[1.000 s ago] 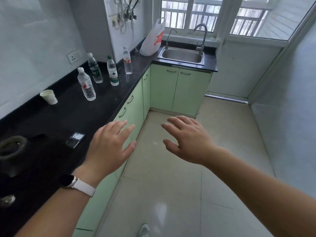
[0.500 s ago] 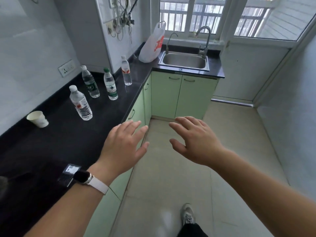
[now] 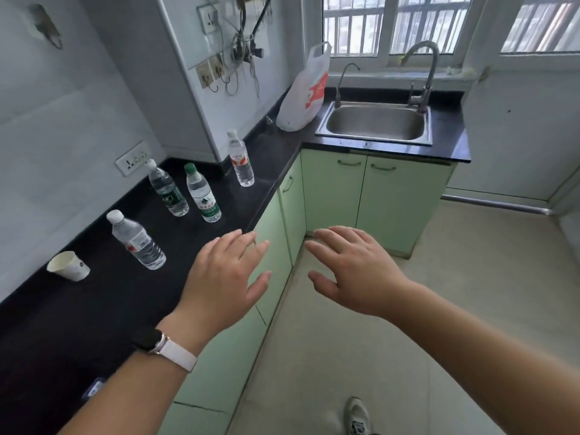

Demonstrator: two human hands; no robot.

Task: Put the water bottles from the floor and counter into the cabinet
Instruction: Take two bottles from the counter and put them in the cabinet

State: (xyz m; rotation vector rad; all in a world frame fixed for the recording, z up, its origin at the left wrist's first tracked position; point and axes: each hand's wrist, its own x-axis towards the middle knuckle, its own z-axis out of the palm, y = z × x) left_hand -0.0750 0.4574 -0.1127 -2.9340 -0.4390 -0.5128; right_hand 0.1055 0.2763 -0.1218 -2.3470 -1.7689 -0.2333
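Several water bottles stand upright on the black counter point(image 3: 94, 309): a red-labelled one point(image 3: 138, 241) nearest me, a dark-labelled one point(image 3: 168, 189), a green-capped one point(image 3: 203, 194), and a red-labelled one point(image 3: 241, 160) farthest back. My left hand point(image 3: 226, 277), with a watch on the wrist, hovers over the counter's front edge, fingers spread and empty. My right hand point(image 3: 354, 268) is held out over the floor beside it, also spread and empty. Pale green cabinet doors point(image 3: 332, 189) under the counter are closed. No bottle shows on the floor.
A white paper cup point(image 3: 69, 266) lies on its side at the counter's left. A white plastic bag point(image 3: 306, 92) leans by the steel sink point(image 3: 375, 122) with two taps. Cables hang from wall sockets point(image 3: 241, 48). My shoe point(image 3: 357, 417) is on the tiled floor.
The view has advanced along the counter toward the sink, so the bottles are closer. Both hands stay open and outstretched, and the left hand now reaches the counter's edge.
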